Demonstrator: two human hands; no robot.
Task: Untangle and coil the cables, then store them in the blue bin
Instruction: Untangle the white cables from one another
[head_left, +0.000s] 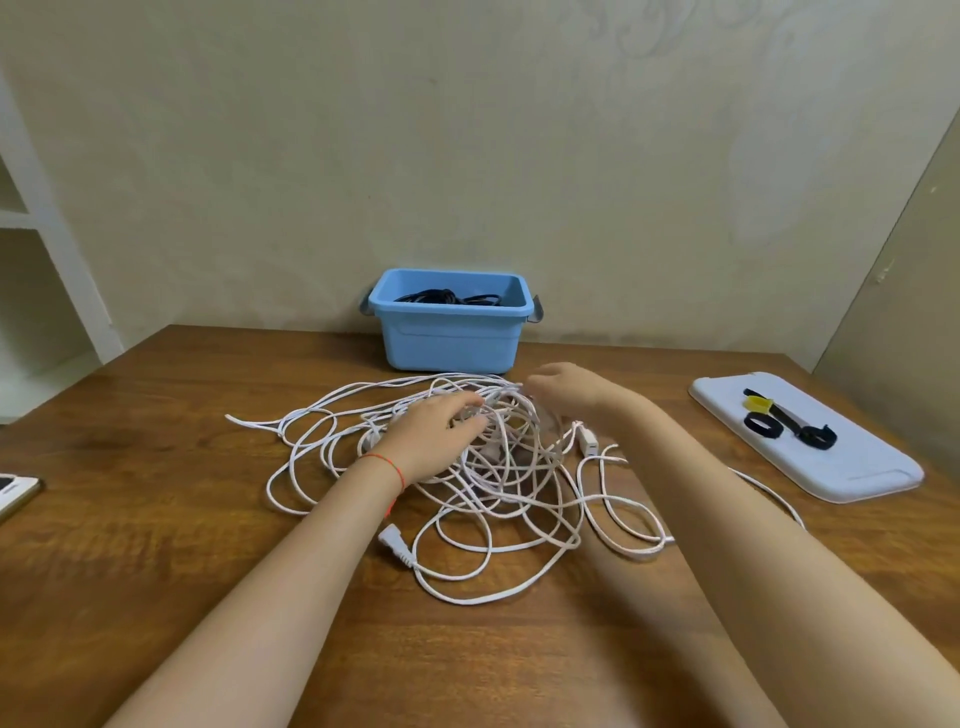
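Observation:
A big tangle of white cables lies spread over the middle of the wooden table. One white plug lies at the tangle's near side, and a white connector block at its right. My left hand lies on top of the tangle, fingers spread among the strands. My right hand is at the tangle's far edge, and its fingertips pinch a white strand. The blue bin stands at the back against the wall with black cables coiled inside.
A white tray at the right holds black strap loops and a yellow one. A phone lies at the left table edge. White shelving stands at the far left.

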